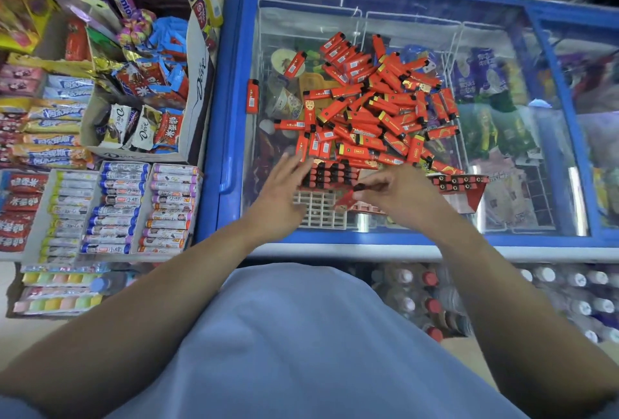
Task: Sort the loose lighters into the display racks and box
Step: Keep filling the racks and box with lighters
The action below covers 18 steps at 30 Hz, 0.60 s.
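A heap of loose red lighters (375,110) lies on the glass lid of a blue chest freezer (221,117). In front of it stands a white grid rack (318,209), with upright lighters (330,174) filling its far rows. A red box (469,192) with a few lighters stands to the right. My right hand (398,199) pinches one red lighter (346,199) tilted over the rack. My left hand (283,189) has its fingers spread and straight, reaching to the rack's left side and the heap's near edge.
One stray lighter (253,96) lies on the freezer's left frame. Candy and chocolate displays (117,117) crowd the counter to the left. Bottled drinks (552,298) sit on the floor below the freezer's front edge. The freezer lid's right pane (569,137) holds no lighters.
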Tool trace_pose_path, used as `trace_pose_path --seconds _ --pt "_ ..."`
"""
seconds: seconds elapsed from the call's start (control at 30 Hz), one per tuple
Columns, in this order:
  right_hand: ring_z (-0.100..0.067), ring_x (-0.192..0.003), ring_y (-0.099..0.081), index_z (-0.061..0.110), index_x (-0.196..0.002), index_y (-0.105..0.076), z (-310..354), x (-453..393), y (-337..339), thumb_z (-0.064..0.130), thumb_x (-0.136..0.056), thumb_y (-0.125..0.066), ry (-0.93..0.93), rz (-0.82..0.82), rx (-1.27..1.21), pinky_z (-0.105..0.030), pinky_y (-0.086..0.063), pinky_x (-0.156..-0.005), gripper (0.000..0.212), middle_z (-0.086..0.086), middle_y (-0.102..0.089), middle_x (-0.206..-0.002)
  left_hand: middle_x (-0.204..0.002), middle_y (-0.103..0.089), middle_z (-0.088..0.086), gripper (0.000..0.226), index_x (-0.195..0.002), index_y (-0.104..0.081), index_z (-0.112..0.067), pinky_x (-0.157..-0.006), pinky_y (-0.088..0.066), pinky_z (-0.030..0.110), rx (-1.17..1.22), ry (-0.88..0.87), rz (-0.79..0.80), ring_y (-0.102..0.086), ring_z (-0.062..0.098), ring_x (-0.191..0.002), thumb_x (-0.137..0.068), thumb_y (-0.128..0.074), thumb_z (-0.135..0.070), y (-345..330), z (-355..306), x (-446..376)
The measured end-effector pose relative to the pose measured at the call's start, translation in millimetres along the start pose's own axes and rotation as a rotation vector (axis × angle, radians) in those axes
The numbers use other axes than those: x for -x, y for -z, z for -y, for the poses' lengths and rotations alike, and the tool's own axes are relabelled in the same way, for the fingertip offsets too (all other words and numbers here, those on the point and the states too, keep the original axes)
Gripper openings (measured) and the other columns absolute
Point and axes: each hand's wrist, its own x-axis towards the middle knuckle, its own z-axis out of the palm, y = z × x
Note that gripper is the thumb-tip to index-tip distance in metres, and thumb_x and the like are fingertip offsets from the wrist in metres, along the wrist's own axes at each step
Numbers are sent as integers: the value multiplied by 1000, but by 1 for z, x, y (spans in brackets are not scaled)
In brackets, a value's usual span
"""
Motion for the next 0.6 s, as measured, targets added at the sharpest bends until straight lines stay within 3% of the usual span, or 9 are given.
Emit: trace_pose_path --seconds 0.07,0.17,0.3,0.43,0.5,0.6 --pt "-12 -101 -67 20 -115 -77 -4 -10 -11 33 -96 -70 57 -3 174 -28 -52 -94 25 3 -74 -116 -168 26 -7 102 -163 10 -26 -127 6 47 -302 -23 140 29 19 -153 -91 -61 -8 -10 7 -1" --pt "-20 -104 -67 30 -118 -74 -5 -21 -32 38 -98 -65 80 -102 289 -42 -55 -92 24 4 -73 -115 -162 40 -9 110 -158 27 -29 -125 11 53 -414 -9 227 37 24 -149 -92 -61 -17 -14 7 -1" --pt "-18 -85 -69 24 -109 -72 -5 -27 -50 31 -97 -68 81 -180 261 -32 -52 -77 15 3 -75 -92 -161 41 -10 112 -157 28 -28 -125 11 54 -430 19 251 35 25 -150 -94 -64 -28 -13 7 -2" --pt "-13 -91 -67 24 -111 -72 -5 -27 -55 31 -99 -65 63 -193 284 -21 -34 -61 16 6 -75 -99 -159 43 -11 114 -156 30 -30 -125 10 53 -406 23 252 34 25 -151 -94 -66 -29 -14 8 -1" --pt "-11 -99 -65 28 -116 -73 -4 -24 -55 36 -100 -63 80 -216 330 -22 -31 -64 21 10 -74 -110 -159 44 -12 114 -156 30 -30 -125 10 53 -399 23 251 34 25 -150 -94 -66 -31 -14 8 -1" --pt "-10 -107 -64 34 -121 -71 0 -23 -53 42 -101 -59 108 -205 395 -24 -38 -72 25 13 -71 -119 -158 44 -13 114 -155 31 -31 -125 10 53 -387 18 251 35 24 -150 -94 -66 -32 -15 9 -1"
